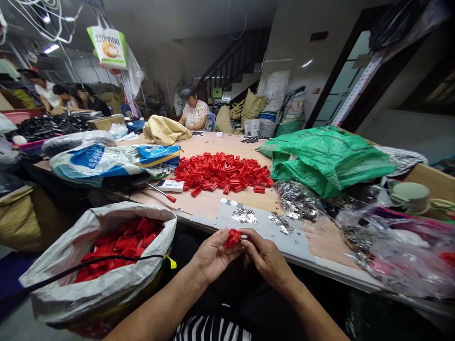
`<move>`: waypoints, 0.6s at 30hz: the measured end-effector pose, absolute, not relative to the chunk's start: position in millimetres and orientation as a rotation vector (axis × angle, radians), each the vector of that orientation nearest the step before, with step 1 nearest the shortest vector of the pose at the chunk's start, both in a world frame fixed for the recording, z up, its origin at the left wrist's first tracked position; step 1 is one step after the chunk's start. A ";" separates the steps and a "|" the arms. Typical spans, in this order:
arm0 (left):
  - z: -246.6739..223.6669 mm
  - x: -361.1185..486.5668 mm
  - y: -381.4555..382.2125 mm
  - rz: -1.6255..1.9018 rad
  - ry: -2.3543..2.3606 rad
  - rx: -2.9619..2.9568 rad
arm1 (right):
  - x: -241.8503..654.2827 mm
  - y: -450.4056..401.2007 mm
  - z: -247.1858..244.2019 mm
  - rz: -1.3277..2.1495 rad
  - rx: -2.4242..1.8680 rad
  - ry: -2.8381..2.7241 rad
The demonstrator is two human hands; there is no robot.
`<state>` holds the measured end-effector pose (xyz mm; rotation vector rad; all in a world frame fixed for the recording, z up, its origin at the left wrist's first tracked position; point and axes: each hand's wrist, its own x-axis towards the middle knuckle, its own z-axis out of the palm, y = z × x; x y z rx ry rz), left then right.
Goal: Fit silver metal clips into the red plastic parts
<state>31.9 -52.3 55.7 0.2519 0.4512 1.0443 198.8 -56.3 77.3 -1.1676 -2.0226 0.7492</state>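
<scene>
Just in front of the table edge, my left hand [216, 255] grips a small red plastic part [232, 238] between thumb and fingers. The fingertips of my right hand [262, 255] are pinched together at the part's right side; whatever they hold there is too small to make out. Beyond my hands, small flat metal pieces [244, 216] lie on a grey sheet [263, 239], with a second little cluster of metal pieces [282, 223] to their right. A heap of similar red parts [223, 173] covers the middle of the table.
At lower left stands an open white sack [46, 284] of red parts, a black cord [99, 261] crossing it. A screwdriver [161, 192] lies near the table edge. A green woven bag [327, 156] and clear plastic bags [401, 251] occupy the right. Another person [195, 113] sits across the table.
</scene>
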 end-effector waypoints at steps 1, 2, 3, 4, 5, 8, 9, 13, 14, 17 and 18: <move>54.6 32.5 -52.7 1.036 0.446 0.260 | 198.9 -55.3 76.7 0.743 -1.173 -1.999; 53.4 33.0 -53.1 1.025 0.440 0.270 | 199.0 -54.2 76.3 0.746 -1.175 -1.969; 52.2 33.2 -53.4 1.014 0.436 0.279 | 199.0 -53.1 76.0 0.763 -1.176 -1.938; 51.2 33.2 -53.6 1.006 0.434 0.285 | 199.0 -52.3 75.7 0.788 -1.177 -1.911; 50.3 32.9 -53.6 1.004 0.434 0.286 | 198.9 -51.7 75.6 0.817 -1.180 -1.892; 47.9 31.6 -53.2 1.013 0.435 0.265 | 197.8 -51.8 74.0 0.899 -1.179 -1.883; 47.0 31.2 -53.0 1.018 0.434 0.256 | 197.1 -52.1 72.7 0.913 -1.182 -1.889; 40.9 31.2 -53.8 1.033 0.467 0.211 | 193.5 -52.0 62.2 0.910 -1.248 -1.905; 38.8 31.3 -54.3 1.031 0.484 0.199 | 192.5 -51.4 59.0 0.910 -1.263 -1.891; 33.1 30.6 -55.9 1.028 0.532 0.172 | 189.2 -48.8 50.4 0.916 -1.251 -1.810; 31.6 29.9 -56.1 1.029 0.547 0.170 | 187.9 -47.8 48.0 0.922 -1.232 -1.786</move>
